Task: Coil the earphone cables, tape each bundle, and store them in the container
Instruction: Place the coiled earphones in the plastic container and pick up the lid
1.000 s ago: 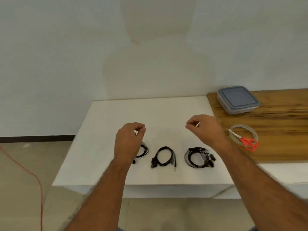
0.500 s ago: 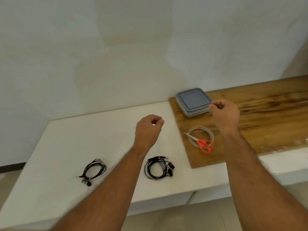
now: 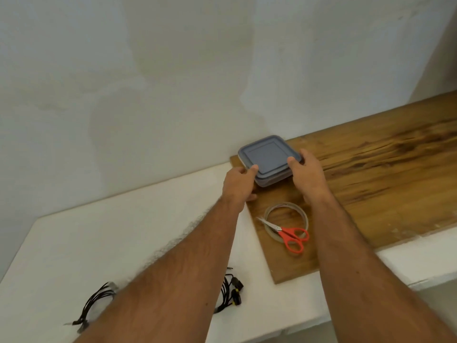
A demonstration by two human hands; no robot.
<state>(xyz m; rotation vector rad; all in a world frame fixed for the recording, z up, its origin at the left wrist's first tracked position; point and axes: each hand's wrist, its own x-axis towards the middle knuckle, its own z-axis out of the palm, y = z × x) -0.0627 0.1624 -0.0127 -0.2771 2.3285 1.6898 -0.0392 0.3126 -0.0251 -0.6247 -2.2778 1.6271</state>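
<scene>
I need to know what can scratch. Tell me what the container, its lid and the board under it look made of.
Container: probably clear plastic, since the base looks see-through.
Lid: matte grey-blue plastic, by its moulded raised rim and dull look.
Board: wood or wood-look laminate, brown with dark grain streaks; which one cannot be told.

Two bare forearms reach up from the bottom edge of the frame toward its centre, ending in the left hand (image 3: 238, 183) and the right hand (image 3: 308, 178). No sleeves, watch, rings or gloves show. Fine hair seems to cover both forearms, though the left one's edge is blurred.
</scene>
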